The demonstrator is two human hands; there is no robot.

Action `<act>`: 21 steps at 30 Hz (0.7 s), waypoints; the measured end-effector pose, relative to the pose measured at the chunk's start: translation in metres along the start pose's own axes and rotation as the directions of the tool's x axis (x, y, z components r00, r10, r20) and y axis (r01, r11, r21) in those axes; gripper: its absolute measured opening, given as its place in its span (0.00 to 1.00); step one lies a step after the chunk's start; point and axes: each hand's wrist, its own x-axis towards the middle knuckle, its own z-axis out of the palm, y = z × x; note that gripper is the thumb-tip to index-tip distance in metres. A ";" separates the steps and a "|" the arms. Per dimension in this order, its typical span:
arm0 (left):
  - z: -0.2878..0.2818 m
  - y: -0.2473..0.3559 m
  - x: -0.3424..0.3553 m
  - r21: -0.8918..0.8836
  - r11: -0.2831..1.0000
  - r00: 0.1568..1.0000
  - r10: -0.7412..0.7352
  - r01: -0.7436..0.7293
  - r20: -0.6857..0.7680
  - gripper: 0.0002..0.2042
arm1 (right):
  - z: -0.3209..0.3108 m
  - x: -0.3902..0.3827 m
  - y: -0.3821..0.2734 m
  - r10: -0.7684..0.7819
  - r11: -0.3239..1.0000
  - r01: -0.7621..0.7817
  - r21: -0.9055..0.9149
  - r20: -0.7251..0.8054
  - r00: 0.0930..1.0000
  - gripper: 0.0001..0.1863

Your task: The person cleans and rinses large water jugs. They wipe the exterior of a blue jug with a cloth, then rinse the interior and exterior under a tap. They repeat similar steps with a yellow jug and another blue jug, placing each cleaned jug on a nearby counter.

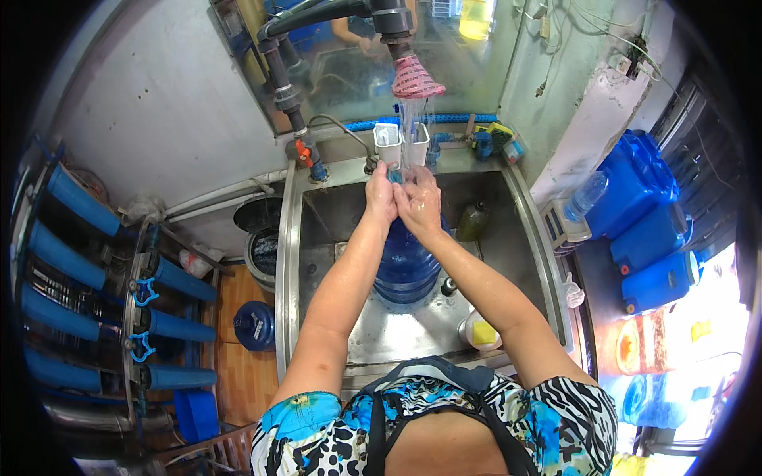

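A: Position of the bottle, condition of the hands?

B: Blue bottle [406, 274] in mid-basin of the sink [373, 337], apparently upright; top masked by the hands. Left hand [381, 193] and right hand [419, 201] together at that top, fingers bent, beneath falling water [412, 127]. Cannot tell whether either is clasped on the neck or on the small blue piece [395, 176] between them.

A: Technique, if this is a rinse?

B: Judgement only: one hand should steady the neck while the other rubs, since wet plastic will likely slip. Turn every side through the middle of the stream; work low, to limit splash over the sink's back edge.

A: Counts, going outward?

B: Hands, 2. Blue bottle, 1. Toward the sink's right edge: green bottle [473, 222], 1; small dark bottle [449, 286], 1, just beside the blue one's base. Near right corner: white tub [466, 329], 1, bearing a yellow sponge [483, 333], 1. Back edge: white boxes [388, 144], 2; above them a pink cloth [415, 78], 1, wrapping the outlet. Back left corner: orange handle [304, 152], 1. Beyond the left edge: floor jug [255, 326], 1; blue cylinders [182, 326], at least 7. Beyond the right edge: blue jerrycans [660, 283], 3.
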 end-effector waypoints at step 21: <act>-0.006 0.008 -0.016 0.080 0.953 0.923 -0.302 0.292 0.239 0.23 | -0.023 0.019 0.025 -0.080 0.926 -0.046 0.375 0.313 0.946 0.17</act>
